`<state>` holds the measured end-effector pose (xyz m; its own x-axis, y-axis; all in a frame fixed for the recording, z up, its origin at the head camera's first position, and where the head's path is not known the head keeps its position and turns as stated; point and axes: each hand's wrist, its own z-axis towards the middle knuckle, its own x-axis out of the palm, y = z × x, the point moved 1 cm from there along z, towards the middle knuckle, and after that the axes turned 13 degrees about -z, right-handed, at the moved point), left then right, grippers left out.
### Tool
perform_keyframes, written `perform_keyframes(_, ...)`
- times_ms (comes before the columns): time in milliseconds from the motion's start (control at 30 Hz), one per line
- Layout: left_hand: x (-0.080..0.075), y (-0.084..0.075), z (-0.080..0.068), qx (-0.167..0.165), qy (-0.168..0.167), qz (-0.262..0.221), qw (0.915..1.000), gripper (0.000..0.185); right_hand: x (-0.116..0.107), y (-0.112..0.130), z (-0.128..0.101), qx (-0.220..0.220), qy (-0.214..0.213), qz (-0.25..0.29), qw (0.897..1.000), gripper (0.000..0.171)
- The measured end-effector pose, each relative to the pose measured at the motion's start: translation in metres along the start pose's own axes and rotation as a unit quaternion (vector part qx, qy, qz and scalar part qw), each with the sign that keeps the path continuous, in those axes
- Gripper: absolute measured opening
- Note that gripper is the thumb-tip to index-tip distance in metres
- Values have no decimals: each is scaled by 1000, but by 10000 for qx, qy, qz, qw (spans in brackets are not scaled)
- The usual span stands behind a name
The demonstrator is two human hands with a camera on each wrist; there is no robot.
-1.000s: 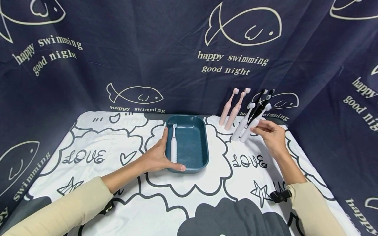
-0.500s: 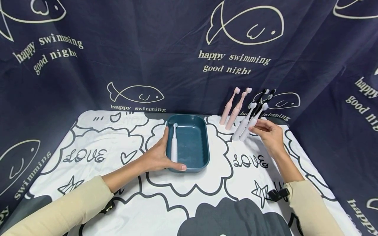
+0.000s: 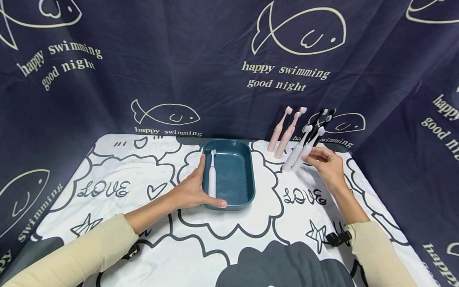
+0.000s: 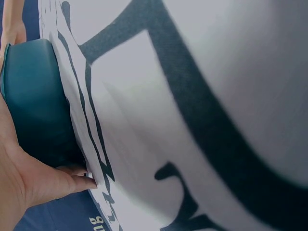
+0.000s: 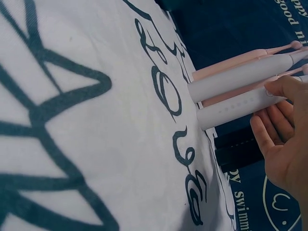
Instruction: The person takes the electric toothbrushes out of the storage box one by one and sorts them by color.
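My left hand [image 3: 191,189] holds the teal tray [image 3: 234,207], thumb at its front rim and fingers along its left wall. Inside the tray, a white electric toothbrush [image 3: 212,179] lies along the left side, brush head toward the back. At the right, my right hand [image 3: 328,165] pinches the handle of a second white electric toothbrush [image 3: 304,157], which stands upright on the cloth. In the right wrist view the thumb presses near the top of this handle [image 5: 236,106], with the fingers behind it. Just left of it stands another white electric toothbrush [image 3: 294,155].
Two pink toothbrush handles [image 3: 275,137] stand behind and left of the white pair. Black toothbrushes [image 3: 319,123] stand behind the right hand, partly hidden. A patterned white cloth [image 3: 143,167] covers the table. A dark blue curtain [image 3: 215,59] hangs along the back and sides.
The right hand has brought the top of the gripped white toothbrush slightly left, so it stands nearer its white neighbour. The left hand and the tray have stayed in place.
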<state>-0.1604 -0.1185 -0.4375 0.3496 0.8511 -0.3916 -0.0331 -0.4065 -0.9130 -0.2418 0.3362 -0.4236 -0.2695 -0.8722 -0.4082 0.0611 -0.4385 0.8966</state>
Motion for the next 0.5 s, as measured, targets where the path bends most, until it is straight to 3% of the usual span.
perform_keyframes(500, 0, 1, 0, 100, -14, -41, 9999, 178, -9, -5, -16, 92, 317, -87, 9994, 37)
